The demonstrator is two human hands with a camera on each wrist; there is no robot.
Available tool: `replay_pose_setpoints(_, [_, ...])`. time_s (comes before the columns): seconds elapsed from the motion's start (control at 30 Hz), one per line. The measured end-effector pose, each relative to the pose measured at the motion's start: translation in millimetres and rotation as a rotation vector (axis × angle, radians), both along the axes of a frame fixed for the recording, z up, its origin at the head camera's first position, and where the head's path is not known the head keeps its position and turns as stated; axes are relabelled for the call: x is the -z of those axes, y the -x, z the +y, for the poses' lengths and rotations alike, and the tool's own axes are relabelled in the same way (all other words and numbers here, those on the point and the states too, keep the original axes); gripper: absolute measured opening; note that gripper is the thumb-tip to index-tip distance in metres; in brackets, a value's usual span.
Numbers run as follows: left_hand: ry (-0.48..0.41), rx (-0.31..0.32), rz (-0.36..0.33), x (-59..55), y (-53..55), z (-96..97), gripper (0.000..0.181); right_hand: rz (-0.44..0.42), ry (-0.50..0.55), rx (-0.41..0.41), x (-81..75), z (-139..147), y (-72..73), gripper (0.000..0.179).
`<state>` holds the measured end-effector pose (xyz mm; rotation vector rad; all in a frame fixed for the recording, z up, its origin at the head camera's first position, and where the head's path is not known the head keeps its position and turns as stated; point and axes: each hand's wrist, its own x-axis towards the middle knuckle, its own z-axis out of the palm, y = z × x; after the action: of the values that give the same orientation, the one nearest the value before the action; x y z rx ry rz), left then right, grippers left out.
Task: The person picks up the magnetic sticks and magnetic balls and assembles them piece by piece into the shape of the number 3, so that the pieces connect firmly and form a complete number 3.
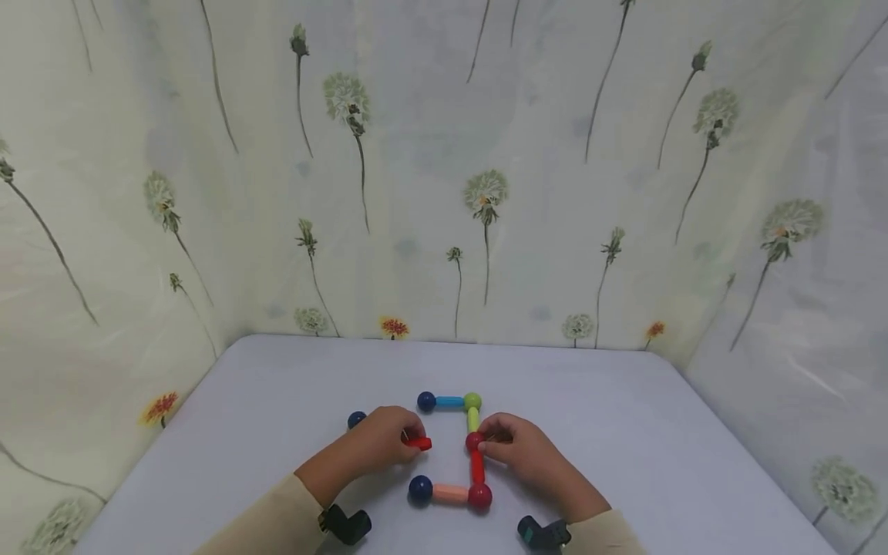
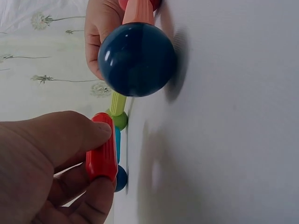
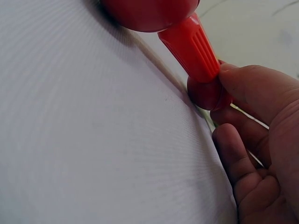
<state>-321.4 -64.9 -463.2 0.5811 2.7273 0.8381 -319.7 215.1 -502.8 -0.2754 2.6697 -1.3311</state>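
Observation:
My left hand pinches a loose red ribbed stick between thumb and fingers, above the table. The thumb and fingers of my right hand grip a red ball in the middle of a chain of balls and sticks. From that ball a red stick runs to a nearer red ball, then a salmon stick leads left to a dark blue ball. Away from me, a lime stick joins a lime ball, with a light blue stick ending in another dark blue ball.
Another dark blue ball lies behind my left hand, partly hidden by it. The white table reaches back to a curtain printed with dandelions. Each wrist carries a small black camera.

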Motion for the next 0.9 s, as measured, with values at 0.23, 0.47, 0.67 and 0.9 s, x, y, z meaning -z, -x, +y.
replay_pose_setpoints(0.23, [0.006,-0.005,0.002,1.0,6.5,11.4,0.017,0.012,-0.02,-0.004,-0.2,0,1.9,0.028])
replay_pose_setpoints(0.47, [0.007,0.0,-0.011,3.4,10.9,25.3,0.018,0.007,-0.023,-0.007,0.4,1,2.9,0.028])
replay_pose_setpoints(0.67, [0.009,0.021,0.011,6.7,15.4,36.6,0.019,0.016,-0.028,-0.005,0.3,3,4.2,0.024])
replay_pose_setpoints(0.9, [-0.011,0.03,-0.007,8.3,16.6,44.7,0.02,0.0,-0.002,-0.015,-0.4,4,4.3,0.025])
